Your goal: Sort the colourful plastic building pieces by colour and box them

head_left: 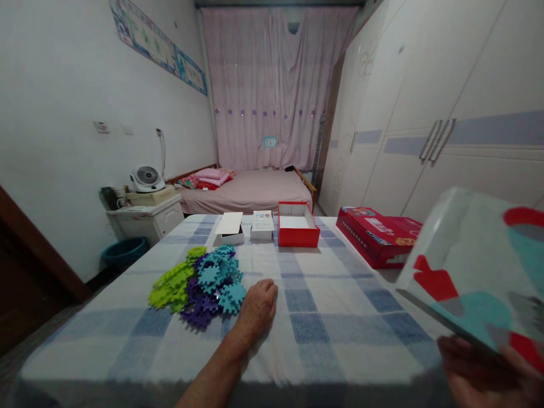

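My left hand [258, 309] rests knuckles-up on the checked tablecloth [323, 317], fingers curled under, right beside a pile of foam puzzle pieces [199, 280] in green, teal and purple. Whether anything is inside the fingers is hidden. My right hand [488, 371] at the bottom right grips the lower edge of a large white box [476, 277] printed with red, teal and grey shapes, held tilted above the table's right side.
An open red box [297, 225], two small white boxes [246, 226] and a red flat carton [378, 235] sit at the table's far end. Beyond are a bed [255, 190], a nightstand with a fan [147, 178] at left, and wardrobes [425, 113] at right.
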A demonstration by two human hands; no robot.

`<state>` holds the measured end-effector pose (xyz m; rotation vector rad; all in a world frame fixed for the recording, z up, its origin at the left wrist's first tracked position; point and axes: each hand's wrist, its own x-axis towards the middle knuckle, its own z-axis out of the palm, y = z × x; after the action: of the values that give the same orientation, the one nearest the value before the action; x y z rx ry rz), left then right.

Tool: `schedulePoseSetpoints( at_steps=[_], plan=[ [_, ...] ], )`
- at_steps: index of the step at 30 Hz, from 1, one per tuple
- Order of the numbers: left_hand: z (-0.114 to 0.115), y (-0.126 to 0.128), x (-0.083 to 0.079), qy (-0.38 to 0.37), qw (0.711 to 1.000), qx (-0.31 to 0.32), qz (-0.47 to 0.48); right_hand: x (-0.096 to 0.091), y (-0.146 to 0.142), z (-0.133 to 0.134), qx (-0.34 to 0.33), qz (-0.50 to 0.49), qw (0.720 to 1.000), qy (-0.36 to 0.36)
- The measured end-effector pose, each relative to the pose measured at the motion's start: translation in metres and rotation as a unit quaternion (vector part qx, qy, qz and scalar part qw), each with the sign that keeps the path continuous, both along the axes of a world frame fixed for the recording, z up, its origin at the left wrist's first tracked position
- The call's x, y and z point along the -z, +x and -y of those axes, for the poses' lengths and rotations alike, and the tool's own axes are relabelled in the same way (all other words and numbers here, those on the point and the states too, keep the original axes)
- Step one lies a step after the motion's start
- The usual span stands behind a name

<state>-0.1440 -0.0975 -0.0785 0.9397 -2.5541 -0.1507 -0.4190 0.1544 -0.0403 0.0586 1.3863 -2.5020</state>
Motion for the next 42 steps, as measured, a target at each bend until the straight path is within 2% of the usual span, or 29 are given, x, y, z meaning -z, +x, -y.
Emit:
schedulePoseSetpoints(
  at_steps=[1,3,5,6,9,13,18,22,27,37,42],
  plan=[
    [0.0,0.0,0.0,0.001,1.0,0.002,0.0,-0.014,0.011,0.014,-0.001,0.023,1.0,-0.022],
    [0.0,0.001,0.002,-0.001,1.0,0.006,-0.003,-0.039,0.03,0.049,-0.066,0.03,0.995,-0.073],
    [0.001,0.001,0.003,-0.002,1.0,0.008,-0.008,-0.055,0.04,0.089,-0.141,0.024,0.98,-0.14],
    [0.001,0.001,0.004,-0.001,1.0,0.009,-0.01,-0.06,0.042,0.11,-0.175,0.03,0.973,-0.147],
    [0.002,0.001,0.005,0.003,1.0,0.014,-0.013,-0.065,0.042,0.171,-0.238,0.064,0.962,-0.12],
    [0.002,0.002,0.006,0.0,1.0,0.013,-0.016,-0.069,0.042,0.243,-0.275,0.105,0.952,-0.087],
    [0.003,0.003,0.009,-0.001,1.0,0.015,-0.018,-0.074,0.043,0.308,-0.311,0.12,0.941,-0.054],
    [0.004,0.003,0.01,0.004,1.0,0.019,-0.017,-0.063,0.044,0.325,-0.316,0.121,0.941,-0.026],
    [0.006,0.003,0.011,0.0,1.0,0.024,-0.013,-0.049,0.043,0.318,-0.327,0.106,0.939,0.008],
    [0.005,0.004,0.01,-0.003,1.0,0.017,-0.02,-0.075,0.028,0.331,-0.306,0.043,0.951,0.034],
    [0.005,0.004,0.012,-0.011,1.0,0.011,-0.021,-0.069,0.019,0.334,-0.349,0.002,0.928,0.13]
  ],
)
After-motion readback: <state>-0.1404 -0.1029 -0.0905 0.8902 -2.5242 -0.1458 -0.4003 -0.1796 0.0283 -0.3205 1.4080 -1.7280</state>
